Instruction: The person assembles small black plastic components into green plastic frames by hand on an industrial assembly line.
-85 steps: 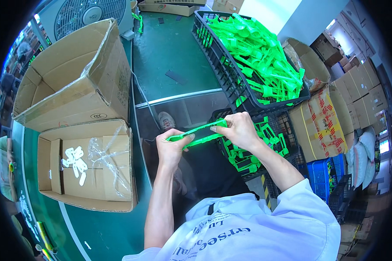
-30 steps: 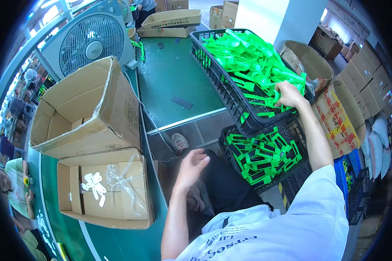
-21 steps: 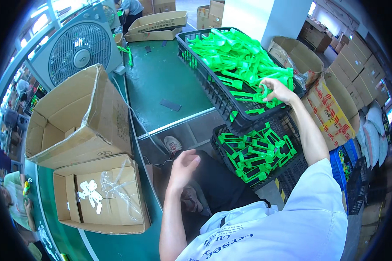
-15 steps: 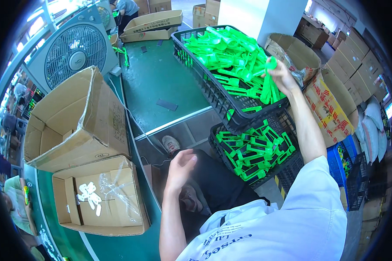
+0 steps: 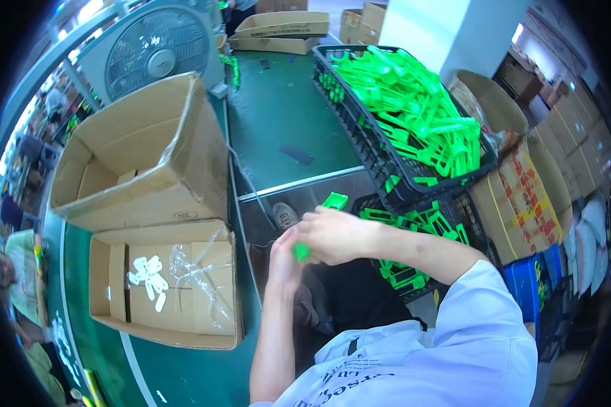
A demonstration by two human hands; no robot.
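My right hand (image 5: 336,235) is closed around a long, bright green plastic piece (image 5: 335,201), whose box-like end sticks out above the knuckles. Its other end shows as a green blur below that hand, against my left hand (image 5: 285,261). The two hands meet in front of my lap, and the left fingers are partly hidden and smeared, so their grip does not show. To the right, a black plastic crate (image 5: 380,178) is heaped with similar green pieces (image 5: 414,91). Under it, a lower crate (image 5: 482,237) contains green pieces with dark inserts (image 5: 404,275), partly covered by my right forearm.
At left, a tall open carton (image 5: 204,156) and a shallow carton (image 5: 234,298) with white pieces (image 5: 149,278) and clear plastic stand on a green table (image 5: 285,136). Behind them is a box fan (image 5: 159,61). More cartons (image 5: 523,197) and a blue crate (image 5: 519,298) stand at right.
My right hand has left the upper crate with a green piece and come down and left to my left hand. The whole view has shifted slightly to the left.
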